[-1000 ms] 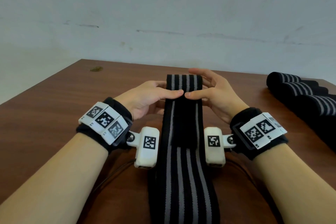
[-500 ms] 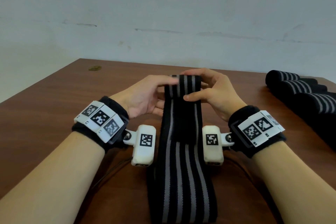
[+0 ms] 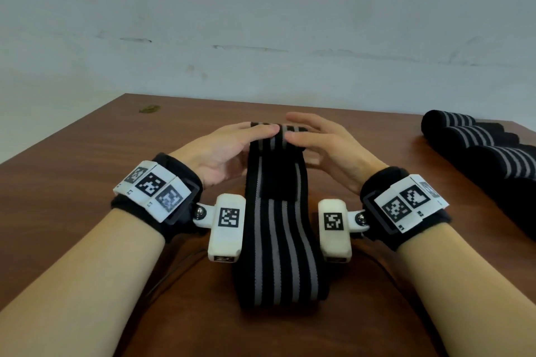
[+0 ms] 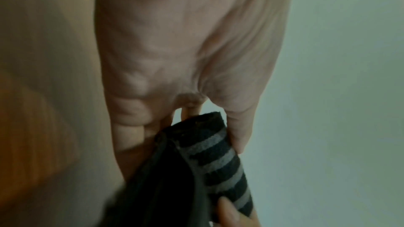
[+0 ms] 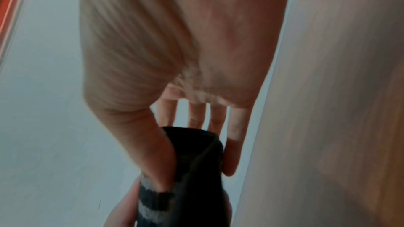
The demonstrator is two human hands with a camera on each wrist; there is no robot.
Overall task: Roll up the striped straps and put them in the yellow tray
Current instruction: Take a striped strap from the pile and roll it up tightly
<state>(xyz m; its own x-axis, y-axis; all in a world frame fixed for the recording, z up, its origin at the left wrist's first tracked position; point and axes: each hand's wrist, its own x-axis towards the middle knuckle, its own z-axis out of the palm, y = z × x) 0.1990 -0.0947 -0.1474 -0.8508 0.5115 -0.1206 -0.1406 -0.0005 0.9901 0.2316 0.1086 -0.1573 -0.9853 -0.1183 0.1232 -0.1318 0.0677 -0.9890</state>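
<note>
A long black strap with grey stripes [image 3: 275, 240] lies down the middle of the brown table [image 3: 87, 182], running from the near edge up to my hands. Its far end is turned over into a small roll [image 3: 275, 139]. My left hand [image 3: 261, 133] pinches the roll's left side, thumb on top. My right hand [image 3: 293, 129] holds the right side, thumb on the roll and fingers stretched behind it. The left wrist view shows the roll [image 4: 218, 161] against my left thumb [image 4: 238, 135]. In the right wrist view the roll [image 5: 196, 196] sits between thumb and fingers [image 5: 231, 153]. No yellow tray is in view.
Several rolled striped straps [image 3: 478, 151] lie in a row at the table's right edge. A pale wall rises behind the table's far edge. A small stain [image 3: 149, 109] marks the far left corner. Bare wood lies left of my hands.
Both hands lifted the strap's folded far end and turned it over toward me, so the flat fold has become a thicker roll. The straps on the right have not moved.
</note>
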